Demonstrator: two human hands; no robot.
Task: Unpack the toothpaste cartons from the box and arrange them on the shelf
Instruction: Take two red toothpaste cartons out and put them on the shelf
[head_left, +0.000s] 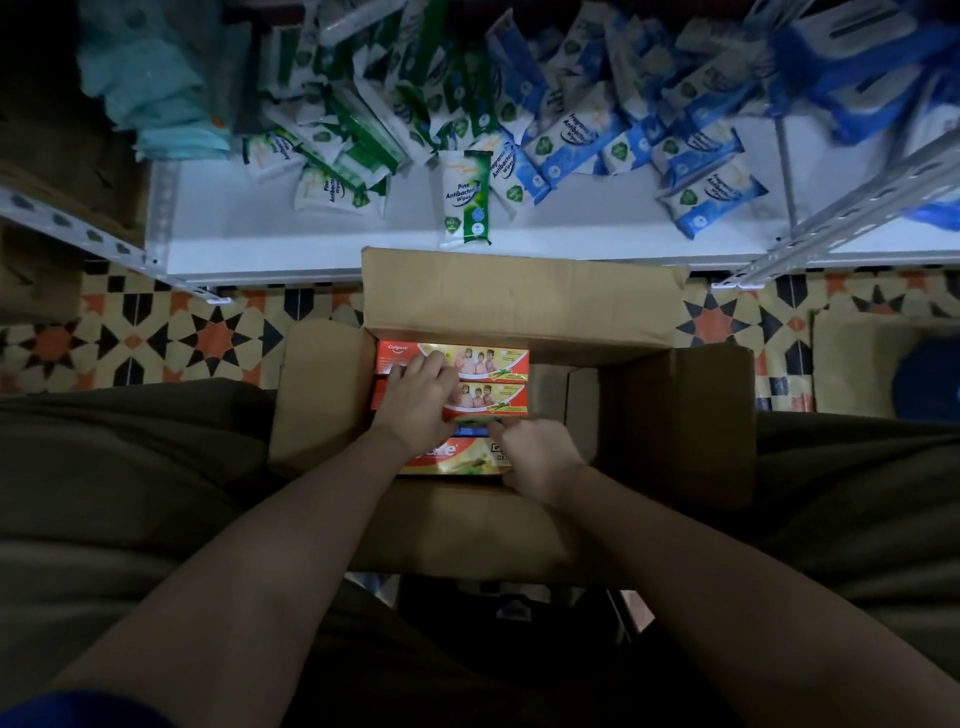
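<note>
An open cardboard box (519, 301) sits on the floor between my knees, flaps spread. Its left half holds red and yellow toothpaste cartons (493, 358) lying flat in rows; the right half looks bare. My left hand (421, 397) lies on top of the two far cartons, fingers curled over them. My right hand (537, 457) grips the right end of the nearest carton (457, 457), which is tilted up at the box's near edge. The white shelf (311, 244) lies just beyond the box.
Green and blue packs of antibacterial wipes (462, 202) are heaped across the back of the shelf, with one pack near its front edge. Metal shelf uprights (831, 218) slant at left and right. Patterned floor tiles (208, 338) surround the box.
</note>
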